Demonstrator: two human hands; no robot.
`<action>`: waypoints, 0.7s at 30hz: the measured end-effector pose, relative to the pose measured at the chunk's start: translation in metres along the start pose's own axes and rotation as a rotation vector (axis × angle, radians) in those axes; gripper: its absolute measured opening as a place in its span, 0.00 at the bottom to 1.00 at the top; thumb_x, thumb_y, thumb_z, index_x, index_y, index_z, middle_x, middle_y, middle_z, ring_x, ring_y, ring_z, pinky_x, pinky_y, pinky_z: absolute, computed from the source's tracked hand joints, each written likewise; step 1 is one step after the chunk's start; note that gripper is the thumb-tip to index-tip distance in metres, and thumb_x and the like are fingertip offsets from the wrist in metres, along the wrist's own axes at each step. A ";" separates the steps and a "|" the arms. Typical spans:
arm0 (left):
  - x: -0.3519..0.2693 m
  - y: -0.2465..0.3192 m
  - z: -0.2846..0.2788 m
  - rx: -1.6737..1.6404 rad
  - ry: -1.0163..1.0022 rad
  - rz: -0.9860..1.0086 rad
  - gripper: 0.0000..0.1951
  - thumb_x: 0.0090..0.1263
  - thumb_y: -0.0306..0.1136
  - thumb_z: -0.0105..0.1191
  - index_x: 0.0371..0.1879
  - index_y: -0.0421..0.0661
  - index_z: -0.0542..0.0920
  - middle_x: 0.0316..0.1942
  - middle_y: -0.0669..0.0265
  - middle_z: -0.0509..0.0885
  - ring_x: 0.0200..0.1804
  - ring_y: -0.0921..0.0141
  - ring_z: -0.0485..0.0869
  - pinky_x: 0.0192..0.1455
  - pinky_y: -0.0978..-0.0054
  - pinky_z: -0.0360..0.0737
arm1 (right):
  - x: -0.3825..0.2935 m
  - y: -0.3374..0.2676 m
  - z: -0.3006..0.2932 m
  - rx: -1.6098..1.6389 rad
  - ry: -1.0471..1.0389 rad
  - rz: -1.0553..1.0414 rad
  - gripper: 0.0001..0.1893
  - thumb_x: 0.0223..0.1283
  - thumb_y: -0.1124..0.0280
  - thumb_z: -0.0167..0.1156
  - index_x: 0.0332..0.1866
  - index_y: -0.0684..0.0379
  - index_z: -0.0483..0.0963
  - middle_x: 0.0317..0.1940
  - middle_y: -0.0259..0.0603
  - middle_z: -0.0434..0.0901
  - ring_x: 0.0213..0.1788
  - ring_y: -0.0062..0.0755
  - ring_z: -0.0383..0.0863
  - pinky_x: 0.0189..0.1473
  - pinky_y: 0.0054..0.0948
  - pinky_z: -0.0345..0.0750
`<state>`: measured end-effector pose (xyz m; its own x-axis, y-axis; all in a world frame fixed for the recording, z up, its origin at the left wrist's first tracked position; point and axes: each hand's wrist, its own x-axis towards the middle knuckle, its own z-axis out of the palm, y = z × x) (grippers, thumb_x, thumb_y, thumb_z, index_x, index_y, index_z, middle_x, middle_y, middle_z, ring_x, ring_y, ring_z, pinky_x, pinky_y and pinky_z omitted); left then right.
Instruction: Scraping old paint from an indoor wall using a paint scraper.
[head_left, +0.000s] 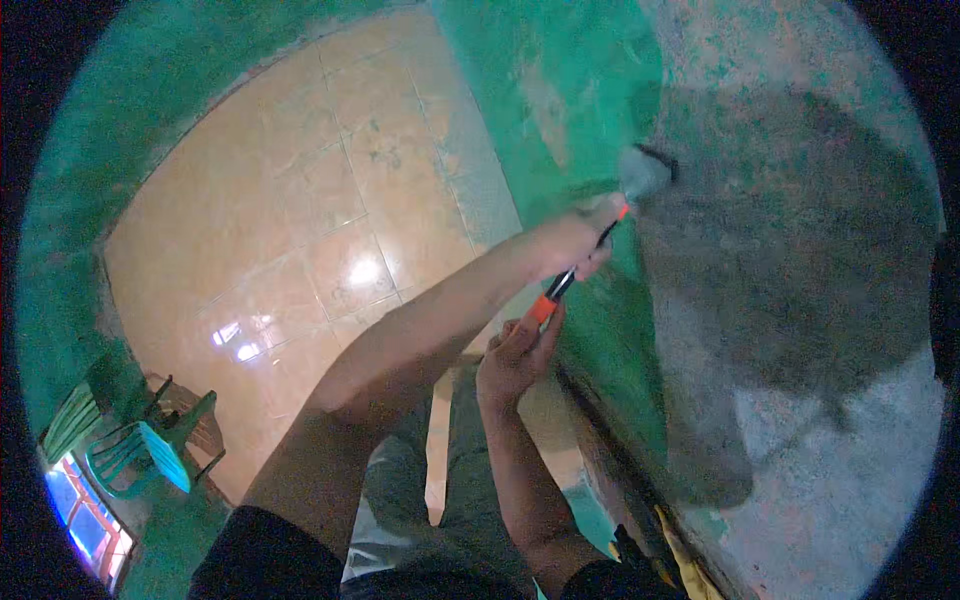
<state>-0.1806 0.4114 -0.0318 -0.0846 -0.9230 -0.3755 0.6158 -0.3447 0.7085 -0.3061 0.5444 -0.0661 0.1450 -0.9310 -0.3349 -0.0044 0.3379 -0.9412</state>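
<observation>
A long-handled tool (546, 307) with an orange and black grip slants up and to the right. Its upper end meets a blurred pale head (643, 174) with a dark edge, close to the wall; whether this is a scraper blade or a roller cannot be told. My left hand (589, 236) wraps around the upper part of the handle, just below the head. Lower down, my right hand (521, 356) grips the orange end. The wall beside them is painted green (600, 112), next to a patchy grey, whitish area (712, 300) under a large shadow.
Glossy beige floor tiles (300, 195) spread out on the left. Green plastic chairs (124, 457) stand at the lower left, near a bright window (90, 517). A light wooden strip (439, 457) lies in front of my body. Yellow and dark items (682, 555) sit along the wall's base.
</observation>
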 end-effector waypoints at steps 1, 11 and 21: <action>-0.003 -0.003 0.004 0.001 -0.003 0.001 0.24 0.78 0.61 0.33 0.47 0.51 0.69 0.18 0.72 0.66 0.18 0.75 0.66 0.23 0.74 0.68 | -0.005 0.001 0.000 0.040 0.061 0.039 0.34 0.72 0.55 0.53 0.75 0.54 0.50 0.29 0.29 0.65 0.25 0.14 0.63 0.24 0.15 0.65; 0.011 -0.003 0.002 -0.066 0.115 -0.040 0.17 0.79 0.53 0.40 0.45 0.52 0.69 0.28 0.71 0.75 0.25 0.75 0.74 0.28 0.75 0.74 | -0.001 -0.014 0.000 0.028 0.051 0.222 0.29 0.72 0.54 0.51 0.73 0.48 0.54 0.31 0.30 0.68 0.26 0.18 0.66 0.24 0.19 0.68; 0.012 0.000 0.001 -0.001 -0.021 -0.074 0.18 0.78 0.56 0.42 0.41 0.54 0.67 0.25 0.73 0.70 0.24 0.78 0.66 0.28 0.79 0.64 | 0.000 0.038 0.017 0.206 0.223 0.165 0.29 0.72 0.49 0.50 0.69 0.55 0.59 0.31 0.29 0.67 0.29 0.17 0.67 0.28 0.19 0.67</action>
<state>-0.1829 0.4000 -0.0357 -0.1464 -0.8985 -0.4137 0.6080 -0.4116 0.6789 -0.2895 0.5593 -0.1013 -0.0607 -0.8611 -0.5048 0.1935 0.4860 -0.8523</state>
